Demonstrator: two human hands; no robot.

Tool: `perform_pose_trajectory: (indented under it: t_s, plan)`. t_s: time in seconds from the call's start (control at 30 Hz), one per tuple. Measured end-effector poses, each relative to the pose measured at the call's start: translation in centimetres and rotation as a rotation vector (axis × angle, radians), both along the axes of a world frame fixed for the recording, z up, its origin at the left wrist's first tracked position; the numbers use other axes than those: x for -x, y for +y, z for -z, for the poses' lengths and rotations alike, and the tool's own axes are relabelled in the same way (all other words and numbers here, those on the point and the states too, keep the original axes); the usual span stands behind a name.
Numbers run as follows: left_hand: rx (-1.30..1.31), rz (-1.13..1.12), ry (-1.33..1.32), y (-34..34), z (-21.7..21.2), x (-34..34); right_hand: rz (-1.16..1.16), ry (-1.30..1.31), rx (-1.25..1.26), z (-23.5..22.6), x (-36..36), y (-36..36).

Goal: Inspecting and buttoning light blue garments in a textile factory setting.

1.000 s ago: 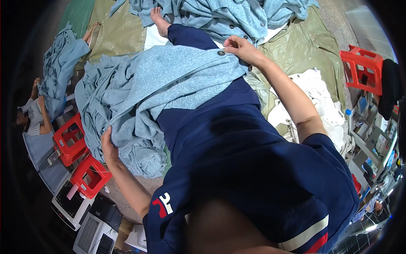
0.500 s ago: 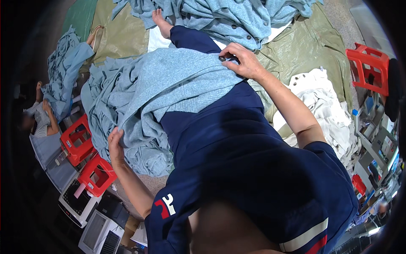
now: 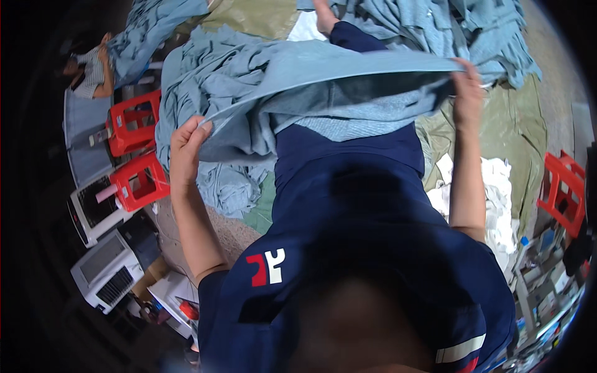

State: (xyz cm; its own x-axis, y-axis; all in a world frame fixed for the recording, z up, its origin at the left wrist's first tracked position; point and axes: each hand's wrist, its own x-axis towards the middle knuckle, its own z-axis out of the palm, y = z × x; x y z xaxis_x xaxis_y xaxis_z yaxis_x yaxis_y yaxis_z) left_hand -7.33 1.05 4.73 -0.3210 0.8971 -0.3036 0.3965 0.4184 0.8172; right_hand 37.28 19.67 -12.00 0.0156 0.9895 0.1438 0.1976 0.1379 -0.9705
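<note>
A light blue knitted garment (image 3: 348, 65) is spread across my lap, its edge stretched in a long line between my hands. My left hand (image 3: 188, 146) pinches the left end of that edge, thumb on top. At the other end, my right hand (image 3: 467, 93) is closed on the cloth, smeared by motion. Beneath the raised edge the garment's inner side hangs in shadow, and a ribbed band (image 3: 348, 124) lies over my dark blue trousers. Whether my right hand also has a small tool in it is hidden by blur.
More blue knitwear (image 3: 205, 68) is heaped at my left and in a pile (image 3: 416, 28) ahead. White garments (image 3: 497, 193) lie at my right on an olive sheet (image 3: 516, 130). Red stools (image 3: 134, 124) stand left, another red stool (image 3: 563, 193) right. Another person (image 3: 93, 71) sits far left.
My left hand has risen and taken hold of the garment's edge. My right hand has moved right, pulling the edge out and lifting it off my lap. The whole view has shifted.
</note>
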Motion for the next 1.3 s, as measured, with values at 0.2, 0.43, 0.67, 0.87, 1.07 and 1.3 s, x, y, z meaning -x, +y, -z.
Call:
perform_pose_trajectory:
  t_s: [0.2, 0.43, 0.67, 0.87, 1.07, 1.3]
  plan:
    - [-0.480, 0.482, -0.151, 2.0, -4.9, -12.8, -0.561, 0.668, -0.332, -9.9, -8.4, 1.2]
    - [-0.513, 0.658, 0.207, 5.2, 3.5, -19.5, -1.214, -0.145, 0.177, -13.0, 3.9, -5.4]
    - [-0.448, 0.469, 0.405, 2.8, 9.1, -12.6, -0.905, 0.293, 0.412, -9.7, 0.7, -3.9]
    - [-0.300, 0.143, 0.546, 0.1, 12.8, -5.7, -0.709, 0.471, 0.371, -7.1, -0.9, -2.4]
    - [-0.302, -0.090, 0.332, -1.7, 19.2, -0.5, -0.703, 0.730, 0.402, -4.8, -1.3, -1.1]
    - [-0.103, -0.246, -0.184, -2.4, 23.4, 3.1, -0.563, 0.962, 0.469, -4.9, -3.4, 0.7]
